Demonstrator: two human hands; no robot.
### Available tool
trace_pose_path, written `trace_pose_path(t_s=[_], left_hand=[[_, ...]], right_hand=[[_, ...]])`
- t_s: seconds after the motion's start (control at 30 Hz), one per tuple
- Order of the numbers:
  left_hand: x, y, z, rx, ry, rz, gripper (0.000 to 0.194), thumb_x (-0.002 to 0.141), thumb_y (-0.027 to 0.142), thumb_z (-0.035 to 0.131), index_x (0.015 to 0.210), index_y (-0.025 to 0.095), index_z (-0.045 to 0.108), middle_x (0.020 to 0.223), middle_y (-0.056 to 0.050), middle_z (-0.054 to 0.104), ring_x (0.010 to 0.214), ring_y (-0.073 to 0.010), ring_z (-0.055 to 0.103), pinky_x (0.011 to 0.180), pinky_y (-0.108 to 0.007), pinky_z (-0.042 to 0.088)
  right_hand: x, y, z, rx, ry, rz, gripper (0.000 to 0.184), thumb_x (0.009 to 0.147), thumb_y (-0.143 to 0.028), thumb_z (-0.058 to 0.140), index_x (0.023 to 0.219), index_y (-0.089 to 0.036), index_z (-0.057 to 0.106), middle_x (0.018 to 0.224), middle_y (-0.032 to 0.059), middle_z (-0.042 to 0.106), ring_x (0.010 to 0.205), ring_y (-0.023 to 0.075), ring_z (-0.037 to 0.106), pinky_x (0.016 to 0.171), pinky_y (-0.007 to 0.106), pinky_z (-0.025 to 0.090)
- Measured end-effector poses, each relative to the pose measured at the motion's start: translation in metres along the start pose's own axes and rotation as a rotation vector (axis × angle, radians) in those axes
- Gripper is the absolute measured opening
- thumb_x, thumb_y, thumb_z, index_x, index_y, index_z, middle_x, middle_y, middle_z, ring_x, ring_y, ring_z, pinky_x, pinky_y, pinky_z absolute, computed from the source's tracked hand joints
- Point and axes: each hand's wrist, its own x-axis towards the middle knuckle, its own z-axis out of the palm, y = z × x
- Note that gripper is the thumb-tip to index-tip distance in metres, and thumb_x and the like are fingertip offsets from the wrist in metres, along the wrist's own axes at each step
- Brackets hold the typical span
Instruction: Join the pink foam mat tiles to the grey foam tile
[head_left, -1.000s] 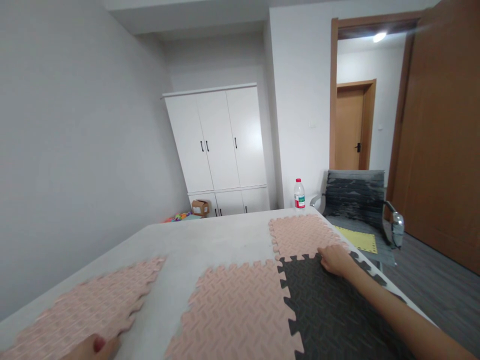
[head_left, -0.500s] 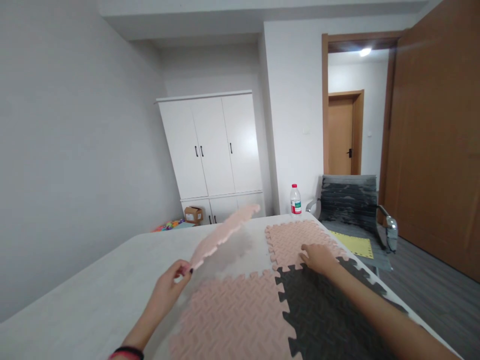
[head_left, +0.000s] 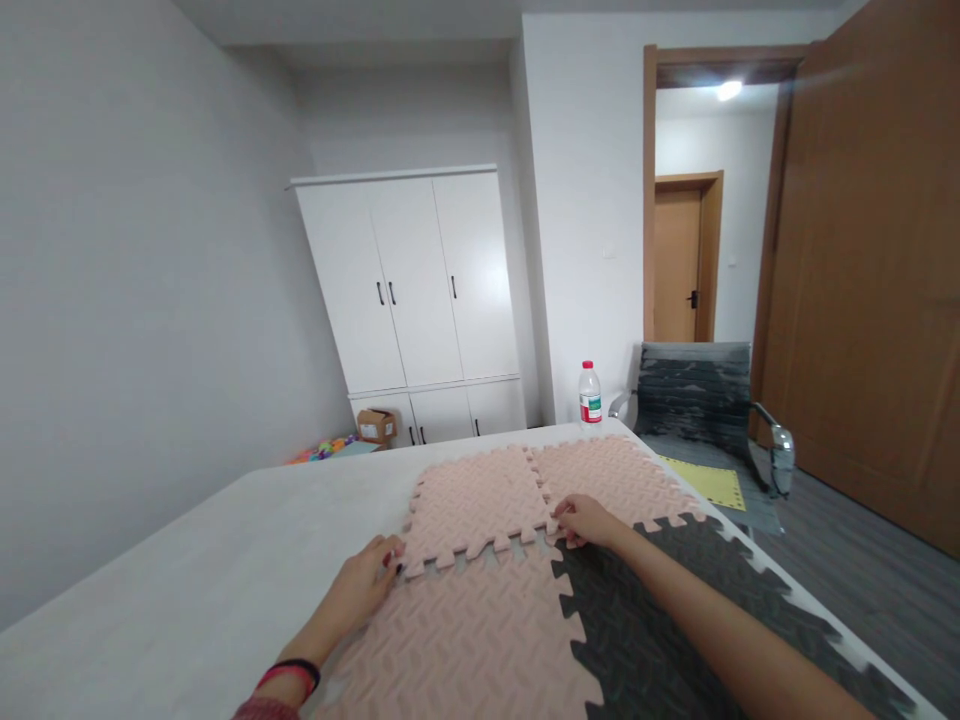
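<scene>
Four foam puzzle mats lie on the pale table [head_left: 187,590]. My left hand [head_left: 370,578] pinches the near left corner of a loose pink mat [head_left: 480,505], which lies flat in the far left spot. My right hand [head_left: 589,520] presses with bent fingers on that mat's near right corner, where it meets the far right pink mat [head_left: 607,480] and the black mat [head_left: 675,620]. A near pink mat [head_left: 465,650] is joined to the black one. A narrow gap of table shows between the loose mat and the near pink one.
A water bottle [head_left: 590,393] stands at the table's far edge. A grey chair [head_left: 701,420] with a yellow mat [head_left: 709,483] on its seat stands to the right. A white cupboard [head_left: 412,300], a small cardboard box [head_left: 375,425] and an open doorway [head_left: 686,240] lie beyond.
My left hand lifted a pink mat from the table's left side, swung it over and laid it flat beside the far pink mat. My right hand slid left to the mats' meeting corner.
</scene>
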Motion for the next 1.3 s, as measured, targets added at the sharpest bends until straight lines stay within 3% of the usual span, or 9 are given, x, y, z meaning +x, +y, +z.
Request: trace_pose_path(t_s=[0.23, 0.37, 0.57, 0.63, 0.7, 0.8, 1.03, 1.2, 1.3], left_hand=[[0.000, -0.016, -0.001, 0.103, -0.070, -0.037, 0.021, 0.085, 0.028, 0.032, 0.094, 0.023, 0.051, 0.090, -0.003, 0.056, 0.082, -0.0166, 0.058, 0.079, -0.028, 0.039], [0.001, -0.015, -0.004, 0.180, -0.088, -0.069, 0.024, 0.084, 0.027, 0.033, 0.095, 0.024, 0.054, 0.092, -0.003, 0.058, 0.084, -0.0173, 0.060, 0.078, -0.028, 0.040], [0.007, 0.009, -0.008, 0.339, -0.061, -0.138, 0.032, 0.083, 0.029, 0.031, 0.084, 0.019, 0.061, 0.091, -0.010, 0.061, 0.087, -0.0259, 0.061, 0.080, -0.040, 0.041], [0.011, 0.018, -0.007, 0.370, -0.040, -0.147, 0.039, 0.086, 0.032, 0.027, 0.096, 0.016, 0.061, 0.102, -0.014, 0.061, 0.095, -0.0283, 0.060, 0.085, -0.044, 0.040], [0.015, 0.024, -0.004, 0.370, -0.045, -0.132, 0.046, 0.087, 0.034, 0.025, 0.119, 0.014, 0.052, 0.124, -0.017, 0.054, 0.112, -0.0287, 0.054, 0.094, -0.045, 0.036], [0.020, 0.031, 0.005, 0.330, -0.119, -0.104, 0.055, 0.089, 0.039, 0.024, 0.136, 0.014, 0.037, 0.142, -0.015, 0.041, 0.129, -0.0248, 0.041, 0.101, -0.039, 0.034], [0.025, 0.053, 0.017, 0.298, -0.191, -0.151, 0.073, 0.082, 0.064, 0.027, 0.124, 0.008, 0.049, 0.127, -0.023, 0.053, 0.120, -0.0329, 0.049, 0.094, -0.045, 0.040], [0.037, 0.071, 0.019, 0.322, -0.170, -0.232, 0.074, 0.073, 0.070, 0.040, 0.109, 0.008, 0.056, 0.115, -0.026, 0.058, 0.105, -0.0393, 0.056, 0.083, -0.050, 0.044], [0.042, 0.075, 0.021, 0.332, -0.167, -0.254, 0.073, 0.070, 0.068, 0.047, 0.110, 0.007, 0.055, 0.114, -0.026, 0.057, 0.106, -0.0392, 0.055, 0.083, -0.050, 0.044]], right_hand=[[-0.004, -0.008, 0.007, -0.131, 0.022, -0.112, 0.016, 0.074, -0.022, 0.054, 0.073, -0.013, 0.067, 0.067, 0.0041, 0.067, 0.060, 0.0131, 0.059, 0.056, 0.022, 0.043], [-0.014, -0.009, 0.004, -0.230, 0.042, -0.228, 0.018, 0.072, -0.021, 0.054, 0.077, -0.016, 0.071, 0.078, 0.0033, 0.070, 0.075, 0.0146, 0.061, 0.067, 0.022, 0.041], [-0.021, -0.017, 0.002, -0.380, 0.074, -0.282, 0.022, 0.077, -0.024, 0.051, 0.079, -0.015, 0.070, 0.084, 0.0071, 0.069, 0.079, 0.0172, 0.061, 0.072, 0.026, 0.042], [-0.019, -0.022, 0.001, -0.426, 0.123, -0.287, 0.029, 0.082, -0.029, 0.046, 0.088, -0.013, 0.069, 0.094, 0.0120, 0.067, 0.087, 0.0209, 0.060, 0.078, 0.030, 0.042], [-0.016, -0.025, 0.002, -0.460, 0.157, -0.313, 0.039, 0.084, -0.034, 0.046, 0.112, -0.012, 0.062, 0.118, 0.0156, 0.059, 0.106, 0.0248, 0.054, 0.088, 0.035, 0.040], [-0.010, -0.022, 0.005, -0.502, 0.090, -0.386, 0.058, 0.081, -0.040, 0.054, 0.134, -0.018, 0.044, 0.142, 0.0120, 0.040, 0.128, 0.0257, 0.037, 0.104, 0.040, 0.029], [-0.007, -0.006, 0.012, -0.560, -0.084, -0.428, 0.063, 0.087, -0.055, 0.042, 0.140, -0.021, 0.035, 0.147, 0.0118, 0.033, 0.135, 0.0267, 0.029, 0.108, 0.054, 0.019], [-0.008, -0.019, 0.007, -0.611, -0.093, -0.402, 0.062, 0.083, -0.059, 0.047, 0.133, -0.023, 0.045, 0.143, 0.0120, 0.040, 0.130, 0.0280, 0.036, 0.103, 0.052, 0.029], [-0.004, -0.034, 0.015, -0.649, -0.059, -0.318, 0.066, 0.080, -0.067, 0.045, 0.121, -0.017, 0.056, 0.130, 0.0184, 0.052, 0.120, 0.0328, 0.047, 0.098, 0.055, 0.033]])
